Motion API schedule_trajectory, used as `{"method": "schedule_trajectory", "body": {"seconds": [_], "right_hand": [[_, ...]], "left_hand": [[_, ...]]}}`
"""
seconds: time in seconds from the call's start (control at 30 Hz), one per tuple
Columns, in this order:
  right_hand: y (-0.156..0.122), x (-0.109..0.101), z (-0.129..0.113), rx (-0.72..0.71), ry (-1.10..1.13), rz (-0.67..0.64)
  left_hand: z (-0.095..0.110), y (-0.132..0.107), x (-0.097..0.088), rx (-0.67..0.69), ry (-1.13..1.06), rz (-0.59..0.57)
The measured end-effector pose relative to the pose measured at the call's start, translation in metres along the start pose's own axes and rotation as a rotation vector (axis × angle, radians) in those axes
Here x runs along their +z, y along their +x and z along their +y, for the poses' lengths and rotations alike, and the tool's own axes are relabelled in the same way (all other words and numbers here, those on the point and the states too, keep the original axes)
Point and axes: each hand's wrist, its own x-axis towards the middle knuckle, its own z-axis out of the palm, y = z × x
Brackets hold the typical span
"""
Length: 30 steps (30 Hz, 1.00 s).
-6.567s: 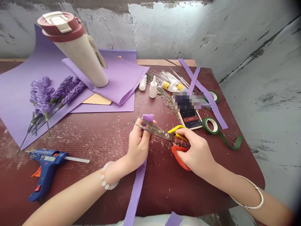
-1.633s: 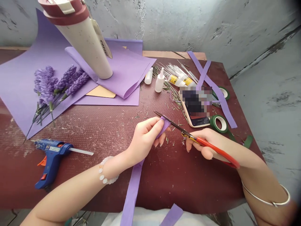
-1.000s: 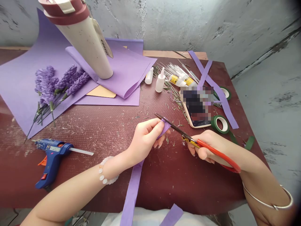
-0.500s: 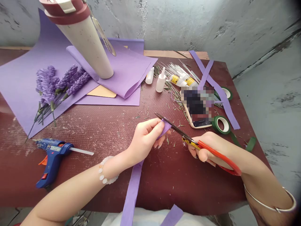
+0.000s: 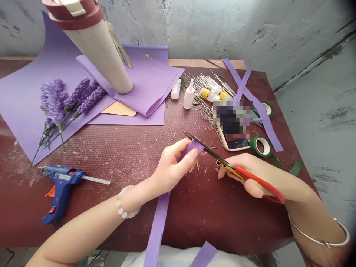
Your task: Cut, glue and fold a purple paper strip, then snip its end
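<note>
L hand [image 5: 172, 167]: clamped on purple paper piece [image 5: 191, 148], held btwn thumb & fingers, knuckles up.
R hand [image 5: 241, 176]: clamped on scissors [image 5: 222, 161], fingers thru red handles, just beside L hand, not touching it.
Blades: dark metal, nearly shut, touching top edge of paper piece; can't tell if cutting.
Paper piece: in L hand, raised over front-centre of tbl, tip showing past fingers.
Strip: purple paper strip [image 5: 157, 230] runs from under L palm down over tbl edge; join to piece hidden.
Wrists: white bead bracelet [image 5: 125, 208] on L, thin silver bangle [image 5: 317, 235] on R.
Tbl: dark red table [image 5: 116, 155], textured top, scattered w/ green-brown needle bits [image 5: 204, 111].
Left of hands: blue hot glue gun [image 5: 59, 196] on its side w/ glue stick [image 5: 95, 180].
Back L: purple paper flowers [image 5: 58, 104] on purple sheets [image 5: 139, 85]; cream tumbler [image 5: 97, 44], maroon lid, tilted, base on sheets.
Back R: 2 white glue bottles [image 5: 183, 92], yellow-label tubes [image 5: 214, 95], thin wires [image 5: 203, 82], blurred phone [image 5: 230, 129], 2 green tape rolls [image 5: 260, 146], crossed purple strips [image 5: 257, 111].
</note>
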Motion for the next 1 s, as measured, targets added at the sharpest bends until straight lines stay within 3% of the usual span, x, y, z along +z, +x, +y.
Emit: {"method": "schedule_trajectory", "body": {"seconds": [0.23, 0.4, 0.6, 0.7, 0.83, 1.0], "right_hand": [[-0.001, 0.002, -0.003, -0.036, -0.091, 0.031], [-0.002, 0.0, -0.004, -0.077, -0.11, 0.081], [0.0, 0.004, -0.006, -0.176, -0.061, 0.227], [0.001, 0.007, -0.013, -0.138, -0.031, 0.305], [0.0, 0.012, -0.02, -0.07, -0.163, 0.441], [0.001, 0.011, -0.012, -0.119, -0.285, 0.546]], "left_hand": [[-0.001, 0.0, 0.001, 0.038, -0.022, 0.003], [-0.002, 0.001, 0.001, 0.037, -0.019, 0.088], [-0.001, 0.003, 0.003, -0.032, -0.057, 0.172], [0.0, 0.005, 0.003, -0.049, -0.064, 0.198], [0.002, 0.007, 0.004, -0.054, -0.065, 0.212], [0.002, 0.007, 0.005, -0.069, -0.064, 0.206]]}}
